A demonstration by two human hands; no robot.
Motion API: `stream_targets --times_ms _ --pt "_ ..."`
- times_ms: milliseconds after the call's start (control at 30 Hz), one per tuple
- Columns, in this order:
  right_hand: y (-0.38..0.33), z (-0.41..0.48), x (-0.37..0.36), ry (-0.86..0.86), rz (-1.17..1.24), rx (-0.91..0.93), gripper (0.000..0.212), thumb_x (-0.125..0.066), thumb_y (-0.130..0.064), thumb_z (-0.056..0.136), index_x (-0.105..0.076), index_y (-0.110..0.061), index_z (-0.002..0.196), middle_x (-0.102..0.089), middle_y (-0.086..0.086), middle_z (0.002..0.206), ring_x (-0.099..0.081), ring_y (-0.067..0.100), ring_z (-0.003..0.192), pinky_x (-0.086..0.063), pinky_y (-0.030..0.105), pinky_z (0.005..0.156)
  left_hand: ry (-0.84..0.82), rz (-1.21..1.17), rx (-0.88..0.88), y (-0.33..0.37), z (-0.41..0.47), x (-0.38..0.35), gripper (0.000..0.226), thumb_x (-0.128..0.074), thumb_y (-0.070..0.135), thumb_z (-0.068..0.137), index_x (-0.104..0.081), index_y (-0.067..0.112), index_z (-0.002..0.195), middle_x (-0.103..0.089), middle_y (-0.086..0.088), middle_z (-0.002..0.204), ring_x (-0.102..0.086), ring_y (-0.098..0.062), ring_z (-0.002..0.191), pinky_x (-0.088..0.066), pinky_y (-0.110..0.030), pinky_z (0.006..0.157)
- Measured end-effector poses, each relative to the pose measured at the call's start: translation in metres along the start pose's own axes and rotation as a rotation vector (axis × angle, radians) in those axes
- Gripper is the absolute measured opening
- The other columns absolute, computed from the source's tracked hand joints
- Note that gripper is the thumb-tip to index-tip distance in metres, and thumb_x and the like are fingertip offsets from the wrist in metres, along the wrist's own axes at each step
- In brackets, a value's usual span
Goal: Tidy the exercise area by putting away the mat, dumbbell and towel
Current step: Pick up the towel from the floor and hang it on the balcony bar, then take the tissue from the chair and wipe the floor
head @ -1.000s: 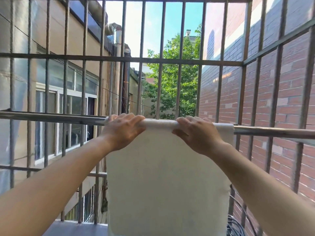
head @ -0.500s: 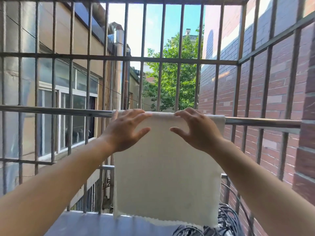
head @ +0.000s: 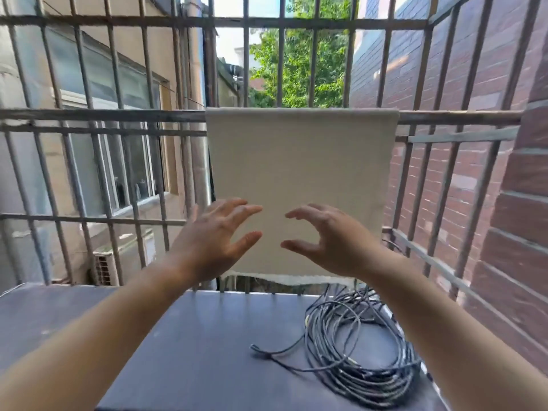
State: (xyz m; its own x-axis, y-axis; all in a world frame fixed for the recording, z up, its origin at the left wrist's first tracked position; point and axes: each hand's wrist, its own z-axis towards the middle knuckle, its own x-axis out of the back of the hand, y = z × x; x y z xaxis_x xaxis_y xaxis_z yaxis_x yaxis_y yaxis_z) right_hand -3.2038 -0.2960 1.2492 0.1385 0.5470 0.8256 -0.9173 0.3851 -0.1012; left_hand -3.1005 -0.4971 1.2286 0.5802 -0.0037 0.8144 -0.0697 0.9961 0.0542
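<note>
The left hand (head: 212, 244) and right hand (head: 329, 241) are open, holding nothing, so wind could blow the towel (head: 301, 179) off the rail (head: 118, 115).

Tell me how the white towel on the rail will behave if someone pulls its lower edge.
The towel is probably floppy and light: it hangs flat over the rail. No clip shows, so a pull may slide it off.

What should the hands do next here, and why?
Probably pull both back and turn to the rest of the tidying: the towel hangs flat and even over the rail, and the left hand and right hand are open, gripping nothing.
</note>
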Motion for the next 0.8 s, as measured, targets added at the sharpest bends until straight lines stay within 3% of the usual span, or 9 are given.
stream_targets --times_ms 233,533,800 --pt "-0.035 -0.05 -0.06 -0.159 0.141 -0.063 0.05 -0.057 -0.054 0.083 -0.052 -0.029 0.126 -0.053 -0.008 0.124 -0.052 0.014 0.111 -0.042 0.028 0.09 -0.117 -0.007 0.077 -0.013 -0.09 -0.024 0.07 -0.01 0.073 0.081 -0.035 0.042 0.138 -0.039 0.007 0.144 -0.033 -0.014 0.135 -0.027 -0.053 0.11" --pt "-0.09 -0.121 -0.127 -0.294 0.363 -0.13 0.049 -0.057 -0.054 0.082 -0.052 -0.031 0.124 -0.052 -0.013 0.122 -0.048 0.004 0.112 -0.034 0.018 0.088 -0.214 -0.147 0.311 -0.019 -0.219 -0.048 0.059 -0.023 0.067 0.084 -0.036 0.043 0.136 -0.039 0.01 0.143 -0.032 -0.012 0.133 -0.028 -0.059 0.106" --pt "-0.106 -0.167 -0.174 -0.559 0.474 -0.15 0.042 -0.057 -0.056 0.082 -0.055 -0.035 0.118 -0.055 -0.017 0.118 -0.049 0.0 0.11 -0.038 0.02 0.093 -0.217 -0.184 0.526 -0.001 -0.3 -0.06 0.063 -0.025 0.065 0.085 -0.042 0.032 0.136 -0.043 0.008 0.14 -0.034 -0.011 0.132 -0.028 -0.042 0.111"
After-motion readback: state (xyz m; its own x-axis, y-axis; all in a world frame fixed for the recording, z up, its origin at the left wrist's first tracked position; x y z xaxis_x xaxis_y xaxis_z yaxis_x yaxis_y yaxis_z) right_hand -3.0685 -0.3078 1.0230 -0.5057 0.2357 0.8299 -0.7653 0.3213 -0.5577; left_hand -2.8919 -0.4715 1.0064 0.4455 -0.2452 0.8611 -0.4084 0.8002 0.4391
